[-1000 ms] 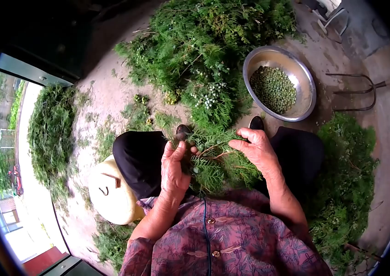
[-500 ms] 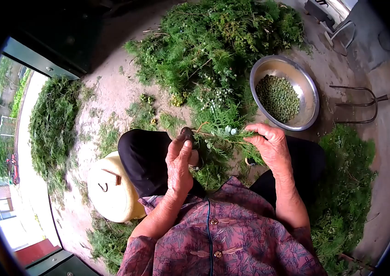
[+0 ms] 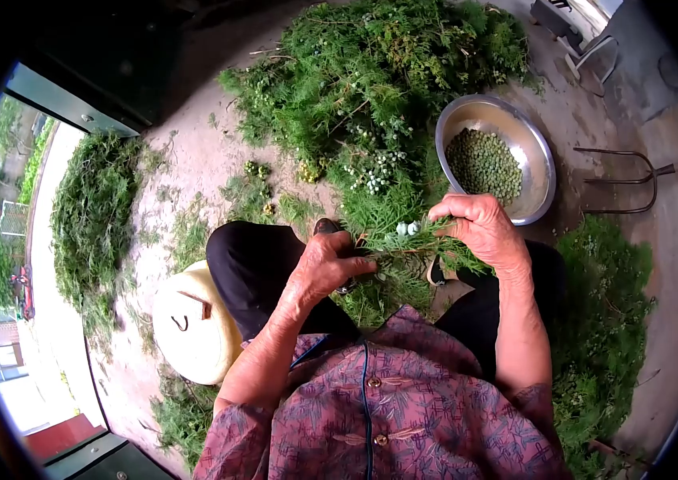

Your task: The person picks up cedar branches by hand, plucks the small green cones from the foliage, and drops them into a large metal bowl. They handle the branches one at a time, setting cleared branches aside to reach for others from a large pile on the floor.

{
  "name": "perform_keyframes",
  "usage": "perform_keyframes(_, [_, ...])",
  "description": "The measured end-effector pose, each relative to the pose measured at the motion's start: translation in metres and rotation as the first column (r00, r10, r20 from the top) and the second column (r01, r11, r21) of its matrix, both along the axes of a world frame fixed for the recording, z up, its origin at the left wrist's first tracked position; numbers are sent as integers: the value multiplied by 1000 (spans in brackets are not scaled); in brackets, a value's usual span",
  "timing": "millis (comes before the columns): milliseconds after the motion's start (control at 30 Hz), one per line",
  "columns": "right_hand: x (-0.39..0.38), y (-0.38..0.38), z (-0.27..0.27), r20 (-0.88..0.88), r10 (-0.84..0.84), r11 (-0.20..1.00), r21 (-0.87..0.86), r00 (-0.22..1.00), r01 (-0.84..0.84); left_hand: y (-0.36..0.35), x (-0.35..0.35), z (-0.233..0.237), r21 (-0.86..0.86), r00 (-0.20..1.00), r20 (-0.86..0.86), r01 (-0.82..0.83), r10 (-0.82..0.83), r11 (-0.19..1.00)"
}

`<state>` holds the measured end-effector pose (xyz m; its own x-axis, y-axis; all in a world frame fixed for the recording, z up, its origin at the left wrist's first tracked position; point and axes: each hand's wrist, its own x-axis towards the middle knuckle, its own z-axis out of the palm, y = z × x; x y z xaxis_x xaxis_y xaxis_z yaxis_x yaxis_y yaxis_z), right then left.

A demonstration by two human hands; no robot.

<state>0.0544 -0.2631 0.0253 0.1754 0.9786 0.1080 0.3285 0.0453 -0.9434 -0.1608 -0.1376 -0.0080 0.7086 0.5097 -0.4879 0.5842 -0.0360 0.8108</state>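
Holding sprig (image 3: pixel 425 245) between both hands, above gap between knees. Running long axis side to side across view, close to level. Pointing brown woody end at left hand (image 3: pixel 324 268), leafy end at right hand (image 3: pixel 486 232). Carrying pale blue-green berries (image 3: pixel 408 229) on upper side, just beside right fingertips. Pinching leafy end between right thumb and index finger, with other right fingers curled in. On left: fingers curled in at woody end, thumb stretched out toward right hand, apart from fingers. Can't tell if gripping stem there; contact partly hidden.

Just beyond right hand: metal bowl (image 3: pixel 528 146), partly filled with loose green berries (image 3: pixel 483 164), near rim partly covered by hand. To right of bowl, well apart from hand: metal fork (image 3: pixel 649 186), with tines pointing back toward bowl. Beyond both hands: big heap of cut branches (image 3: pixel 403 76), with pale berry clusters on near side. Outward of right forearm: second spread of greenery (image 3: pixel 603 288). Outward of left hand, past knee: cream rounded object (image 3: pixel 195 344), with brown strip and dark hook shape on top. Farther out past that, near doorway: another green pile (image 3: pixel 91 228). Below sprig, at floor level: loose foliage (image 3: pixel 383 300) between shoes.
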Motion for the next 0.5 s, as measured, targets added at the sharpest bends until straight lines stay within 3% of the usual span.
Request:
perform_keyframes(67, [1, 7, 1, 60, 16, 996, -89, 998, -11, -7, 3, 5, -80, 999, 35, 42, -39, 996])
perform_keyframes(100, [-1, 13, 7, 175, 27, 997, -78, 984, -13, -10, 4, 6, -119, 997, 53, 64, -58, 991])
perform_keyframes(133, [-1, 18, 4, 149, 8, 997, -77, 989, 4, -13, 2, 0, -167, 997, 80, 26, -13, 986])
perform_keyframes(200, [-4, 29, 6, 301, -37, 998, -43, 953, 53, -20, -2, -19, -261, 988, 130, -50, 86, 964])
perform_keyframes(233, [-10, 33, -1, 339, -192, 974, 179, 921, 137, -28, -1, -24, -453, 927, 257, -133, 272, 881])
perform_keyframes(267, [-17, 38, 0, 411, -398, 895, 370, 820, 250, -31, -2, -24, -513, 906, 246, -178, 343, 840])
perform_keyframes(333, [-22, 32, 7, 274, -546, 792, 476, 792, 382, -39, -2, -25, -569, 852, 293, -209, 433, 795])
perform_keyframes(367, [-29, 21, 10, 196, -563, 794, 397, 803, 460, -41, 0, -24, -606, 825, 270, -254, 496, 754])
perform_keyframes(400, [-34, 14, 4, 116, -544, 779, 438, 831, 449, -43, 1, -22, -641, 795, 244, -297, 556, 707])
perform_keyframes(467, [-57, -7, 5, -120, -431, 902, -25, 894, 432, -45, 2, -22, -688, 749, 198, -353, 632, 634])
perform_keyframes(500, [-65, -11, 0, -85, -392, 918, -94, 916, 385, -45, 4, -24, -701, 738, 182, -366, 650, 612])
